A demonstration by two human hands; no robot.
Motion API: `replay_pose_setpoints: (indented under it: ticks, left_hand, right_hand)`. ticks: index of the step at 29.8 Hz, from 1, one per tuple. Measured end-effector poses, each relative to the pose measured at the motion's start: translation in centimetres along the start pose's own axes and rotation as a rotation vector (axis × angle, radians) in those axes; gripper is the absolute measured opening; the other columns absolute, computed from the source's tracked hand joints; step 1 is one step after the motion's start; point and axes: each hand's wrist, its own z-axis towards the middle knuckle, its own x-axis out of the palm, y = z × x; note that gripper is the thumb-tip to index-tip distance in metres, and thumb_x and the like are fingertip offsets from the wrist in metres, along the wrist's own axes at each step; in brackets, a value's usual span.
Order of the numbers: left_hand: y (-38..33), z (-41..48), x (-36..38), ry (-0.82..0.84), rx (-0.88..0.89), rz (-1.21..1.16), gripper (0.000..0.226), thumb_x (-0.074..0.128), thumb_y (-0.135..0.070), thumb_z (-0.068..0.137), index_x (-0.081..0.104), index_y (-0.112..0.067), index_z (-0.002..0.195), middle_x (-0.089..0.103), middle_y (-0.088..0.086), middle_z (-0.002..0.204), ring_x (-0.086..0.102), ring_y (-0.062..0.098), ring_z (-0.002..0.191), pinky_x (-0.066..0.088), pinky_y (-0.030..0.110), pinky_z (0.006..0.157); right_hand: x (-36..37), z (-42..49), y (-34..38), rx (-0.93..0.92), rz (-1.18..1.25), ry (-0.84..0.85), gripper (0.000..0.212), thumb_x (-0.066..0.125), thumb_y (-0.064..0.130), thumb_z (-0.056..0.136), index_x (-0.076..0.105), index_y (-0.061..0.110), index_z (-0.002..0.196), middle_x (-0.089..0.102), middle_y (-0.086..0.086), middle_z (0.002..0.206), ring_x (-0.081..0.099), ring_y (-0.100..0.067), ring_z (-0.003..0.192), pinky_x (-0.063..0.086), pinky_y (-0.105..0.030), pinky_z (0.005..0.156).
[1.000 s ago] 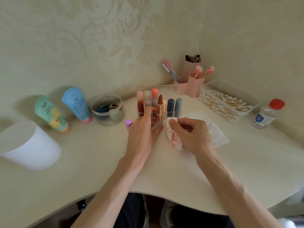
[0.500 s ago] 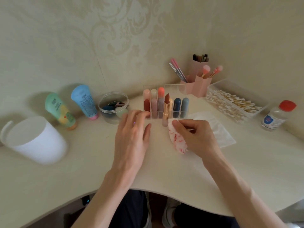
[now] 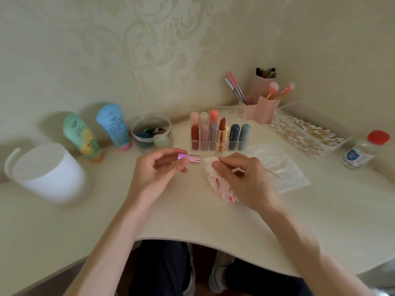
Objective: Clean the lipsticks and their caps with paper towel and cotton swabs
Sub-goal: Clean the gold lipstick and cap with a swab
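Head view: left hand (image 3: 154,175) pinching a shiny pink metallic lipstick cap (image 3: 189,158) level above the cream desk (image 3: 192,218), right hand (image 3: 242,178) curled round a red-smeared white paper towel (image 3: 222,188), uncapped rose-gold lipstick (image 3: 221,135) upright just beyond it.

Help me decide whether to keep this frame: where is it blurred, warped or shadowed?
Head view: soft even light; the white cup at the left edge is smeared; the green tube and blue tube cast faint wall shadows; the pink cap in the left hand and paper towel in the right hand are sharp.
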Motion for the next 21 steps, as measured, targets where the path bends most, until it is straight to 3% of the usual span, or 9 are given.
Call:
replay_pose_setpoints:
  ticks: [3, 6, 11, 15, 21]
  left_hand:
    - [-0.1, -0.6, 0.4, 0.043, -0.054, -0.08, 0.031, 0.08, -0.026, 0.078, 0.077, -0.01, 0.104, 0.081, 0.007, 0.094, 0.074, 0.019, 0.072, 0.044, 0.019, 0.056]
    - [0.0, -0.7, 0.3, 0.046, -0.062, -0.095, 0.028, 0.079, -0.027, 0.079, 0.077, -0.013, 0.103, 0.081, 0.008, 0.094, 0.074, 0.021, 0.073, 0.04, 0.024, 0.054]
    - [-0.4, -0.8, 0.3, 0.041, -0.069, -0.131, 0.026, 0.078, -0.024, 0.08, 0.076, -0.009, 0.101, 0.081, 0.008, 0.092, 0.072, 0.019, 0.068, 0.038, 0.024, 0.052]
    - [-0.7, -0.9, 0.4, 0.033, -0.074, -0.151, 0.024, 0.078, -0.022, 0.078, 0.076, -0.009, 0.098, 0.08, 0.01, 0.088, 0.071, 0.018, 0.065, 0.039, 0.022, 0.051]
    - [-0.8, -1.0, 0.3, 0.044, -0.109, -0.217, 0.021, 0.076, -0.018, 0.079, 0.076, -0.007, 0.095, 0.08, 0.011, 0.087, 0.07, 0.018, 0.063, 0.038, 0.019, 0.047]
  right_hand:
    - [0.4, -0.2, 0.3, -0.081, 0.015, -0.013, 0.014, 0.07, 0.019, 0.101, 0.082, 0.018, 0.093, 0.069, 0.003, 0.088, 0.066, -0.011, 0.081, 0.045, -0.014, 0.072]
    - [0.5, -0.3, 0.3, -0.162, -0.009, -0.033, 0.017, 0.066, 0.019, 0.102, 0.08, 0.01, 0.099, 0.068, 0.004, 0.097, 0.067, -0.015, 0.087, 0.047, -0.016, 0.076]
    - [1.2, -0.5, 0.4, -0.304, -0.056, -0.055, 0.029, 0.065, 0.033, 0.099, 0.079, 0.014, 0.116, 0.067, 0.014, 0.102, 0.068, -0.012, 0.089, 0.053, -0.024, 0.078]
    - [1.3, -0.8, 0.7, -0.32, 0.052, -0.127, 0.025, 0.08, 0.026, 0.087, 0.081, 0.02, 0.111, 0.074, 0.013, 0.098, 0.069, -0.015, 0.08, 0.054, -0.021, 0.078]
    - [1.7, -0.9, 0.6, -0.32, 0.143, -0.106, 0.026, 0.086, 0.018, 0.082, 0.08, 0.026, 0.106, 0.073, 0.013, 0.092, 0.066, -0.015, 0.077, 0.052, -0.02, 0.075]
